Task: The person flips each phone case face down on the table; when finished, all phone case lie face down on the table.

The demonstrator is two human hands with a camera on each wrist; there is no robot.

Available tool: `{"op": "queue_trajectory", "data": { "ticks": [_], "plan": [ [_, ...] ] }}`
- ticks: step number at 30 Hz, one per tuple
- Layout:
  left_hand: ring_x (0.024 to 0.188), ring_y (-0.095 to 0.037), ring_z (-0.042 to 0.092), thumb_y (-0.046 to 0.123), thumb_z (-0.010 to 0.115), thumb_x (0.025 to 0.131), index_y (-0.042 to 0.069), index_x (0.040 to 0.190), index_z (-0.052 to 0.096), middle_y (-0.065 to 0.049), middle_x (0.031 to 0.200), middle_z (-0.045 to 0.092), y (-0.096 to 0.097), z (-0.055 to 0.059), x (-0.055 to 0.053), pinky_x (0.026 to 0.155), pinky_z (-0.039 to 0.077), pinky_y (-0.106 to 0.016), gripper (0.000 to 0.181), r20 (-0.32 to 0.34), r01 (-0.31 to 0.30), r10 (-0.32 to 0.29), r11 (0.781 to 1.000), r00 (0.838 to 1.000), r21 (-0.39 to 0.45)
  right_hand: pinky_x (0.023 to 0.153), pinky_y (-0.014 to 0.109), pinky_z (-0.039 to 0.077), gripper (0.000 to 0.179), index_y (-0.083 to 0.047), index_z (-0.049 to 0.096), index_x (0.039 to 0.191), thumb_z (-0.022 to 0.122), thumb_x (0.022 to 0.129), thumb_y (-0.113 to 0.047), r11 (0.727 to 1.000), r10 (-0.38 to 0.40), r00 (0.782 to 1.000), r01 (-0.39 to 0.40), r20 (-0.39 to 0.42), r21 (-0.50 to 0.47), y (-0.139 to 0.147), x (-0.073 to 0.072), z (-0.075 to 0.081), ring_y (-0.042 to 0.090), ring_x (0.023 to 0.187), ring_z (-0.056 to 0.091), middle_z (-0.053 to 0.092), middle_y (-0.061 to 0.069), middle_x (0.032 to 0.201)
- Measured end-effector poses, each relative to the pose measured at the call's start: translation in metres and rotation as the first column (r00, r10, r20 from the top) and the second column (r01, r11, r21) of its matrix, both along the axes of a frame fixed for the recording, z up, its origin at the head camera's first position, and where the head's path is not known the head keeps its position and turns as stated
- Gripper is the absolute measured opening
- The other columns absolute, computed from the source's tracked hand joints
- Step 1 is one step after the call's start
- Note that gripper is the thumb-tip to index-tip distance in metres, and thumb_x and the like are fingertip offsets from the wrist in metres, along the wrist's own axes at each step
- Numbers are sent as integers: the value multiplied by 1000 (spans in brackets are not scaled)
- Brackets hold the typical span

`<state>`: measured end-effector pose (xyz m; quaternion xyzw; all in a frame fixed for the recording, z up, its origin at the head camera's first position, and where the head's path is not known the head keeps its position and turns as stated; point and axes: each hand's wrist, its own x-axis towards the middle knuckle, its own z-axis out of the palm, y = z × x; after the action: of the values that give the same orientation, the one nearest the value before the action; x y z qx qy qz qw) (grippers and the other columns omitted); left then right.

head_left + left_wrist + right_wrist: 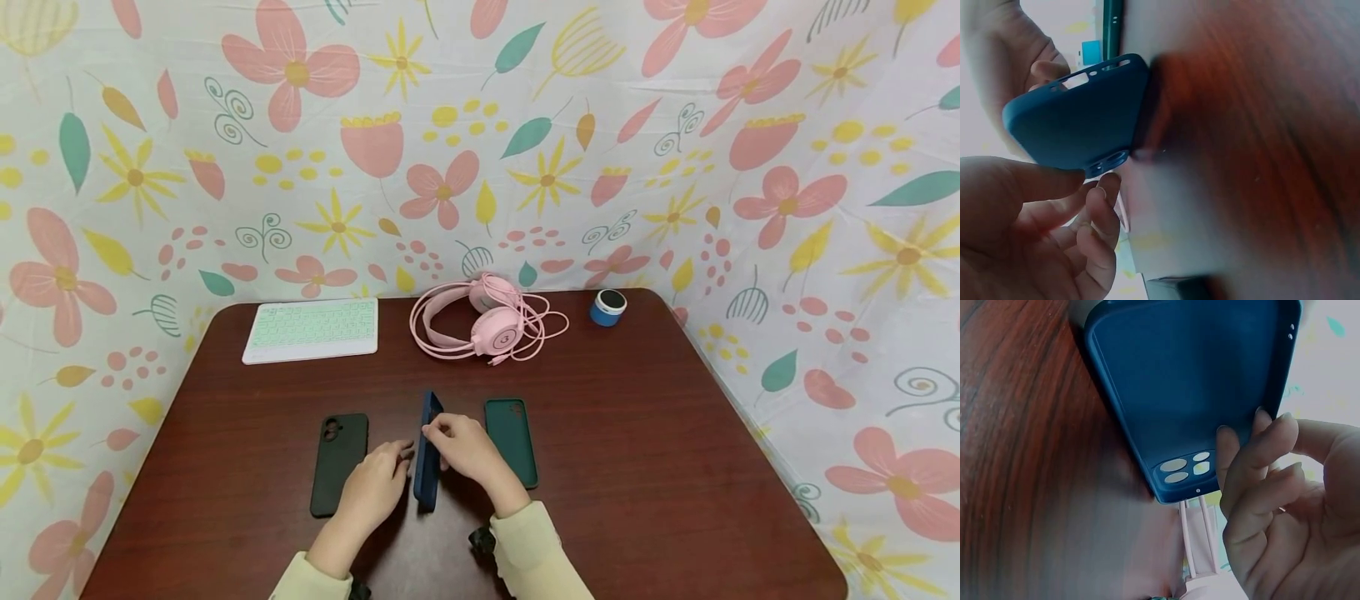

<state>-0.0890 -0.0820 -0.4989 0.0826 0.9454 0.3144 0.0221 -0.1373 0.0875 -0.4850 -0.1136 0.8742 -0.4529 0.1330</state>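
Curled around its upper edge, our right hand point(471, 450) pinched the dark blue soft phone case point(428, 454), which stood on its long edge on the dark red wooden table point(645, 467) between a black case point(339, 462) and a green case point(511, 439). Our left hand point(378, 486), fingers loosely bent, touched its back. We could read no writing.

Navy phone case point(428, 454), black case point(339, 463), dark green case point(512, 440); pink headphones point(480, 327); reddish-brown table point(675, 467); floral cloth point(150, 167).

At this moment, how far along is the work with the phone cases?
Done: the black case and green case lie flat on the table. In hand: the blue case stands on its edge, pinched by the right hand, left hand alongside. Left: it isn't flat yet.
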Motion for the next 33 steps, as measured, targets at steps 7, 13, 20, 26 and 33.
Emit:
{"op": "queue_trajectory", "data": {
  "ticks": [7,13,20,26,33],
  "plan": [
    [84,-23,65,12,62,94,3,122,64,-12,111,64,5,-4,0,65,52,-38,29,35,25,-24,1000,999,-16,49,33,45,23,-18,67,89,51,99,-32,999,-14,999,15,37,-41,6,3,1,34,58,61,68,11,75],
    [86,-24,65,14,62,95,3,122,65,-11,109,65,10,-3,-2,66,52,-38,29,62,62,-61,998,996,-24,49,33,47,24,-16,65,88,50,100,-30,997,-35,998,38,55,-62,13,6,1,35,58,62,70,4,93],
    [87,-26,65,14,63,94,4,122,65,-12,110,65,14,-6,-4,67,52,-42,30,65,69,-68,997,996,-24,46,33,46,23,-18,66,89,51,100,-31,996,-59,997,63,57,-59,20,8,3,36,54,60,59,9,58],
    [89,-28,65,16,63,94,4,123,65,-14,114,64,15,-8,-4,66,52,-42,31,87,80,-78,997,993,-21,46,34,47,25,-17,65,89,51,100,-35,995,-64,996,68,54,-69,22,9,3,35,56,62,55,6,55],
    [93,-32,64,16,62,95,3,124,64,-16,117,63,16,-9,-3,70,52,-46,32,91,89,-87,996,992,-10,51,33,46,36,-10,66,88,54,98,-43,997,-58,998,59,25,-55,22,8,0,32,56,63,58,7,57]
  ]
}}
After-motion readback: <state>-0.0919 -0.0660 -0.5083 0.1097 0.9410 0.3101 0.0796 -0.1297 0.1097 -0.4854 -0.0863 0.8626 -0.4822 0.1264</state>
